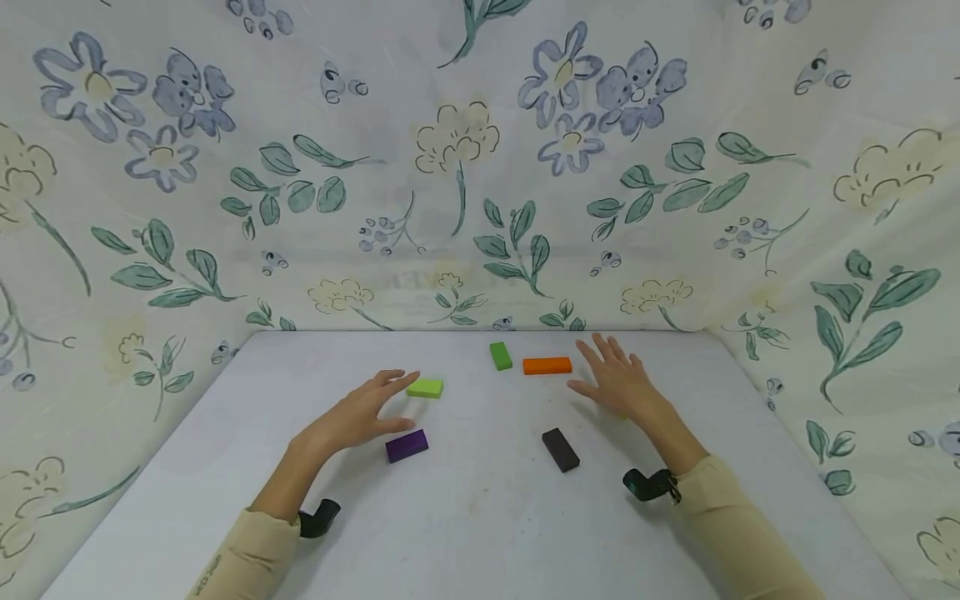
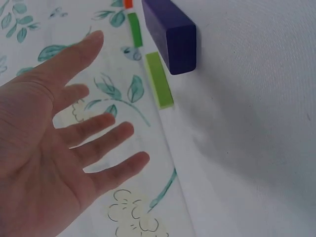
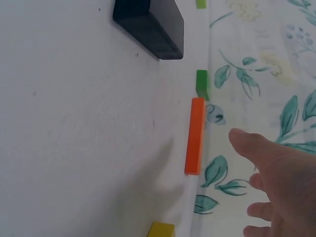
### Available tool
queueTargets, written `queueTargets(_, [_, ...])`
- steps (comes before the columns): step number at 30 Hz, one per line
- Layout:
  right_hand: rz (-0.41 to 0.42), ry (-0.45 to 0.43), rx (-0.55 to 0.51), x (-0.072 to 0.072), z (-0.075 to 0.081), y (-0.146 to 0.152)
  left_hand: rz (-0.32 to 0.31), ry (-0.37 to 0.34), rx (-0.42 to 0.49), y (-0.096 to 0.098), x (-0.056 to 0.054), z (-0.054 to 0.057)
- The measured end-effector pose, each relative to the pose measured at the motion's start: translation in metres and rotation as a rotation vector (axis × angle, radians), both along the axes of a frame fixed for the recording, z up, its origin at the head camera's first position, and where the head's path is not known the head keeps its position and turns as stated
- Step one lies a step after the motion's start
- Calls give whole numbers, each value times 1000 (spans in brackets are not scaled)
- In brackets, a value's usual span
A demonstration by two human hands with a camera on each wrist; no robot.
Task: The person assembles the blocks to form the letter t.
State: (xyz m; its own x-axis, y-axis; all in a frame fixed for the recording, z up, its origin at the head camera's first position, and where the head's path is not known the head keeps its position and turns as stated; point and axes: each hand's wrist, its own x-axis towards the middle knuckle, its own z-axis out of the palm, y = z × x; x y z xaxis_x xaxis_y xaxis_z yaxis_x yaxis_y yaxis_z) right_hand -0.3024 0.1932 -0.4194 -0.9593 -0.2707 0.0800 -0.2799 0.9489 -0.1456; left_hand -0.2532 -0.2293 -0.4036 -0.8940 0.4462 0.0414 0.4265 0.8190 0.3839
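My left hand (image 1: 356, 421) hovers over the left half of the table, fingers spread and holding nothing. Close to its thumb lies a purple block (image 1: 407, 447), and beside its fingertips is a lime-green block (image 1: 425, 388). On the right, my other hand (image 1: 621, 385) is held above the table with spread fingers, also bare. It mostly covers a yellow block (image 3: 161, 230) in the head view. Left of its fingers rests an orange block (image 1: 547, 366), longer than the others. A black block (image 1: 561, 450) lies nearer, below that hand.
A green block (image 1: 501, 356) sits near the back edge, left of the orange one. The white table (image 1: 480, 525) ends at a hanging floral cloth (image 1: 420, 250) behind and at the sides. A black mount (image 1: 648, 485) sticks out from each wrist.
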Motion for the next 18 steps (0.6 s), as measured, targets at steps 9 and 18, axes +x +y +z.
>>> queueTargets(9, [28, 12, -10, -5, 0, -7, -41, -19, -4, -1, -2, -1])
queueTargets(18, [23, -24, -59, -12, 4, -11, -52, -145, -22, 1, -4, -1])
